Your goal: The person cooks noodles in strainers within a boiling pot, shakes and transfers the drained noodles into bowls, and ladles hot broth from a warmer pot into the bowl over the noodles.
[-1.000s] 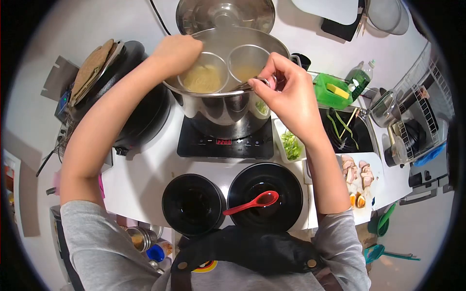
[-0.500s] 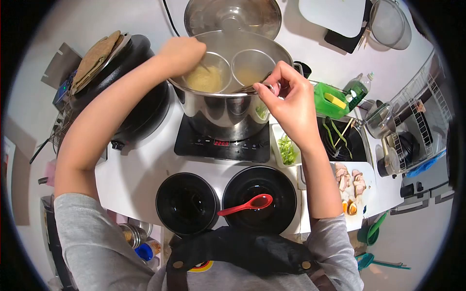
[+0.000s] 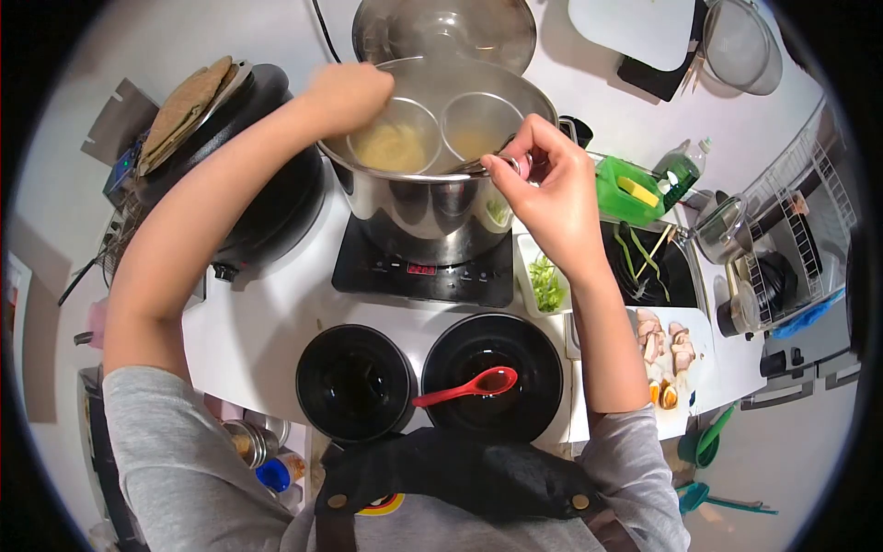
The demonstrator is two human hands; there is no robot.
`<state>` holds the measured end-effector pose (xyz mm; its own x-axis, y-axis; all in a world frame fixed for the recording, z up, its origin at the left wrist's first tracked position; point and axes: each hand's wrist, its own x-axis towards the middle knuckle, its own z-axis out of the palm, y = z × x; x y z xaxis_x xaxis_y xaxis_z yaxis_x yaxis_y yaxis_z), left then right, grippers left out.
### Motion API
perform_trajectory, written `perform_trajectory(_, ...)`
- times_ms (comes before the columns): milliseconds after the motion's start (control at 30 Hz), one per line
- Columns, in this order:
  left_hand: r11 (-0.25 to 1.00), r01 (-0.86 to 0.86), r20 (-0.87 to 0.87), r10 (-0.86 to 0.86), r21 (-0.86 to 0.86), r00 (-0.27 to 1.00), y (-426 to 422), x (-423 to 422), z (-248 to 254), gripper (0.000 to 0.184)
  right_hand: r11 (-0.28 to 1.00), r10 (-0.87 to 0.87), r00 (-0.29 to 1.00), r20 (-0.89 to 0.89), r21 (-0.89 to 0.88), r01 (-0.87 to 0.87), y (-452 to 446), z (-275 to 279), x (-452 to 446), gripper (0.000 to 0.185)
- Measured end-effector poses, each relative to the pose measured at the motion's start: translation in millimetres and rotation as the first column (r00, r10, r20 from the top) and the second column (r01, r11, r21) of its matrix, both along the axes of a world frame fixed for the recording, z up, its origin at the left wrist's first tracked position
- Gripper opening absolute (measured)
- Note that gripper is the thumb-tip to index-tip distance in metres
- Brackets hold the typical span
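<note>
A large steel pot (image 3: 432,198) stands on a black induction cooker (image 3: 418,281) with a lit red display. Two round strainer baskets hang inside it; pale yellow noodles (image 3: 394,147) lie in the left basket, and cloudy liquid shows in the right basket (image 3: 480,129). My left hand (image 3: 354,97) is closed above the pot's left rim, beside the noodles; whatever thin thing it grips is hidden. At the front right rim, my right hand (image 3: 552,170) pinches a metal handle (image 3: 517,166) reaching over the pot.
Two black bowls (image 3: 354,382) of dark liquid sit in front, a red spoon (image 3: 469,386) across the right one. To the right are chopped greens (image 3: 546,283), a board with sliced meat (image 3: 681,348) and egg, and a sink (image 3: 658,267). A black cooker (image 3: 267,221) stands left.
My left hand has shifted slightly at the left basket, and the noodles look stirred and blurred. My right hand keeps its grip at the rim.
</note>
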<state>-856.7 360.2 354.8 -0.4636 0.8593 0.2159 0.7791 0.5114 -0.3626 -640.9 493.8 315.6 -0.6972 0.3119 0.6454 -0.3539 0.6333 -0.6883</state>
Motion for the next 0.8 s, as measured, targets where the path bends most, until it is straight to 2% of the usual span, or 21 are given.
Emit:
perform_trajectory(33, 0.991, 0.102, 0.091, -0.094, -0.088, 0.991, -3, 7, 0, 0.016, 1.000, 0.000, 1.000, -0.010, 0.006, 0.000, 1, -2, -1, 0.021)
perform_trajectory(133, 0.959, -0.130, -0.003, 0.133, -0.251, 0.991, 2, 1, 3, 0.015, 1.000, -0.006, 1.000, -0.006, 0.010, 0.007, 1, -1, 1, 0.021)
perform_trajectory(167, 0.985, -0.105, -0.026, 0.102, -0.138, 0.994, 1, -1, 7, 0.014, 1.000, -0.008, 1.000, -0.004, 0.011, 0.008, 1, 0, 0, 0.021)
perform_trajectory(267, 0.993, 0.112, 0.046, -0.110, -0.027, 0.993, 0, 6, 0, 0.012, 1.000, 0.002, 1.000, -0.017, 0.004, -0.002, 0, -2, 1, 0.021)
perform_trajectory(300, 0.989, 0.070, 0.098, -0.058, -0.131, 0.993, 1, 10, -2, 0.012, 1.000, -0.002, 1.000, -0.013, 0.012, 0.002, 1, -2, 1, 0.021)
perform_trajectory(400, 0.984, -0.092, -0.083, 0.080, -0.150, 0.993, 1, -2, 4, 0.011, 1.000, -0.005, 1.000, -0.001, 0.023, 0.005, 2, -1, 0, 0.021)
perform_trajectory(433, 0.998, -0.055, -0.096, 0.052, -0.032, 0.994, 2, 0, 9, 0.011, 1.000, -0.009, 1.000, -0.003, 0.018, 0.009, 1, -2, 1, 0.021)
perform_trajectory(533, 0.991, 0.107, 0.067, -0.102, -0.079, 0.993, 3, 9, -1, 0.010, 1.000, -0.011, 1.000, -0.018, 0.028, 0.011, 0, -1, 0, 0.021)
perform_trajectory(567, 0.980, 0.052, 0.015, -0.050, -0.194, 0.999, 1, 10, 1, 0.009, 0.999, -0.010, 1.000, -0.021, 0.035, 0.011, 0, -1, 1, 0.021)
perform_trajectory(667, 0.993, 0.000, -0.126, -0.015, -0.116, 0.992, 3, 6, 13, 0.010, 1.000, -0.007, 1.000, -0.011, 0.012, 0.007, -2, 1, 0, 0.021)
perform_trajectory(700, 0.997, 0.081, -0.156, -0.083, -0.016, 0.984, 4, 3, 6, 0.010, 1.000, -0.011, 1.000, -0.015, 0.022, 0.012, -2, 1, 0, 0.021)
perform_trajectory(800, 0.982, 0.030, -0.062, -0.042, -0.185, 0.997, 3, 20, 3, 0.010, 0.999, -0.019, 0.999, -0.034, 0.043, 0.021, -2, -1, 1, 0.020)
